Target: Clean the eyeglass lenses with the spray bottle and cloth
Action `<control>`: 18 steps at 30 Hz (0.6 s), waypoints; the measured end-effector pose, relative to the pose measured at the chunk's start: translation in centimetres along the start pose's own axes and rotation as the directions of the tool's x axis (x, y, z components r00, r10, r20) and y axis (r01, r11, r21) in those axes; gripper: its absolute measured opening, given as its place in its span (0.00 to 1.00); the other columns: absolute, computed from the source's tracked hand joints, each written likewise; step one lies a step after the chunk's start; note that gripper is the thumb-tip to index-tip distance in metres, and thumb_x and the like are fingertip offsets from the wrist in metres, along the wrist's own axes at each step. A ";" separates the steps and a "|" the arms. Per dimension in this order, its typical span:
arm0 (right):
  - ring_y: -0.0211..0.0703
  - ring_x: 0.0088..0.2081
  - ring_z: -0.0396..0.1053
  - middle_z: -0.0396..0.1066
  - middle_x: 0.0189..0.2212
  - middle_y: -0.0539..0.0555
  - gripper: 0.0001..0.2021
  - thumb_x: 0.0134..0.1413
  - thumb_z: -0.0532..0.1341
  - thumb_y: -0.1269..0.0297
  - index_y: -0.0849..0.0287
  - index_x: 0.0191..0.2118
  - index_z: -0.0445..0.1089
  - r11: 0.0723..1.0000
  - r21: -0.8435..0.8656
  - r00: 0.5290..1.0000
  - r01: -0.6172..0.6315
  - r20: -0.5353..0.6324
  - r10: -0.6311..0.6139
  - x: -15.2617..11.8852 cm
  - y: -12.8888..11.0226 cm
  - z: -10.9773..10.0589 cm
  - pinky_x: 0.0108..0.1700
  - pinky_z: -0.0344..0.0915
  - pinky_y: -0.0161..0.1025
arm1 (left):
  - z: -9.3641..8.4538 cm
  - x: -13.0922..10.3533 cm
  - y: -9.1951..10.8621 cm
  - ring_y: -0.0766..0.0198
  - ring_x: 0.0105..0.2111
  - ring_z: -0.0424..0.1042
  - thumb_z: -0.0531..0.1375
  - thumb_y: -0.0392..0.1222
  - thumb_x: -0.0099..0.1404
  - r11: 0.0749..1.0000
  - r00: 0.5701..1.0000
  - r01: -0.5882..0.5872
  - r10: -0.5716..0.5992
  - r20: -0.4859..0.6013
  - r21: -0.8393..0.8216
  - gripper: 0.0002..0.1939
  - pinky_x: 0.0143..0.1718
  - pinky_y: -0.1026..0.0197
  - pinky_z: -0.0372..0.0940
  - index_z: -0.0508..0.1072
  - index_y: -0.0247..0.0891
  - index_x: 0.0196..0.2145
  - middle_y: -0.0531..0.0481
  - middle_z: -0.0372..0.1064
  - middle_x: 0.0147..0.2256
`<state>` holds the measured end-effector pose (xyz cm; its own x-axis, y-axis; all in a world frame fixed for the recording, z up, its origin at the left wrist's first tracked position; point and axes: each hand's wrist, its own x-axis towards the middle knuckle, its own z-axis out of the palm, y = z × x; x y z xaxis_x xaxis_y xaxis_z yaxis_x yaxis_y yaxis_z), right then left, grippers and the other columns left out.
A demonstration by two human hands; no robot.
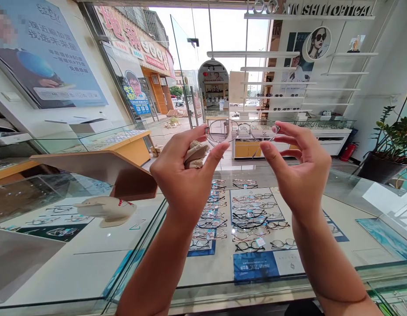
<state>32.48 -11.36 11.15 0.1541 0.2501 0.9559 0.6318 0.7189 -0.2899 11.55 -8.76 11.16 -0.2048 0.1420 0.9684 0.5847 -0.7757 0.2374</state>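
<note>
The left hand (186,180), also clutching a cloth (195,154), and the right hand (304,177) are pinching opposite ends of the eyeglasses (244,124), which are stretching crosswise between them above the desk (198,270).

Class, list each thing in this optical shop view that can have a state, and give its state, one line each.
Round-lens eyeglasses: raised, held at both ends
Left hand: pinching one end
Right hand: pinching the other end
Cloth: bunched in the left hand
Display eyeglasses: lying in rows
Potted plant: leafy, green
Fire extinguisher: standing on the floor
</note>
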 end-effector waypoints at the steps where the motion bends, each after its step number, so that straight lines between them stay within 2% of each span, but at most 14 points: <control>1: 0.54 0.51 0.83 0.82 0.55 0.57 0.18 0.71 0.69 0.53 0.46 0.63 0.78 1.000 0.005 1.000 -0.011 -0.004 0.011 0.0 -0.1 0.0 0.44 0.82 0.49 | 0.0 0.0 -0.1 0.51 0.46 0.86 0.75 0.55 0.71 1.000 1.000 -0.002 0.002 0.002 0.003 0.19 0.49 0.49 0.83 0.84 0.47 0.55 0.47 0.85 0.45; 7: 0.52 0.50 0.82 0.82 0.53 0.57 0.17 0.71 0.70 0.53 0.47 0.60 0.80 0.999 0.003 0.999 -0.042 -0.016 0.042 0.0 -0.5 0.0 0.43 0.81 0.48 | 0.1 0.1 -0.1 0.52 0.46 0.85 0.75 0.56 0.71 1.000 1.000 0.011 -0.011 0.007 -0.001 0.19 0.49 0.49 0.83 0.84 0.46 0.54 0.47 0.85 0.44; 13: 0.54 0.51 0.83 0.82 0.55 0.58 0.18 0.69 0.70 0.52 0.48 0.60 0.80 0.997 -0.002 0.996 -0.083 0.007 0.083 0.1 -0.6 -0.1 0.44 0.81 0.49 | -0.1 0.2 0.2 0.49 0.50 0.85 0.76 0.58 0.69 0.989 0.992 0.121 -0.118 0.044 -0.080 0.20 0.45 0.49 0.83 0.84 0.49 0.53 0.46 0.85 0.47; 18: 0.55 0.51 0.83 0.83 0.55 0.58 0.18 0.68 0.70 0.51 0.48 0.60 0.80 0.994 -0.017 0.994 -0.110 0.009 0.111 0.2 -0.8 -0.2 0.45 0.82 0.50 | -0.1 0.1 0.2 0.48 0.47 0.86 0.77 0.58 0.68 0.995 0.995 0.096 -0.095 0.018 -0.027 0.19 0.48 0.46 0.82 0.85 0.51 0.52 0.47 0.86 0.46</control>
<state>32.12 -12.00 11.57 0.2162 0.3337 0.9175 0.6238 0.6757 -0.3928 11.55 -8.94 11.30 -0.2454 0.2262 0.9427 0.5412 -0.7748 0.3268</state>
